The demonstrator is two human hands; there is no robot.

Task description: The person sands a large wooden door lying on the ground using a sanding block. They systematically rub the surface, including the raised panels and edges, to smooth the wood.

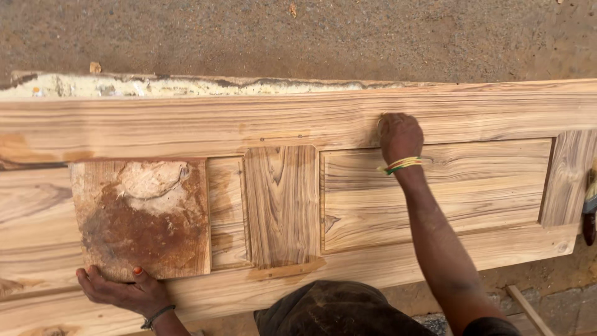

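Note:
A large wooden panelled door (298, 118) lies flat before me, pale with strong grain. My right hand (398, 135) is stretched out over its upper rail, fingers closed and pressed to the wood; whatever it may hold is hidden under the hand. Coloured bands circle that wrist. My left hand (122, 289) rests on the near rail, fingers spread, touching the lower edge of a square brown sheet (142, 218) smeared with pale filler that lies on a left panel.
A vertical centre stile (281, 205) divides the panels. Sandy ground (298, 34) lies beyond the door's rough far edge. My knee in dark cloth (339, 310) is at the bottom. A tool handle (589, 211) shows at the right edge.

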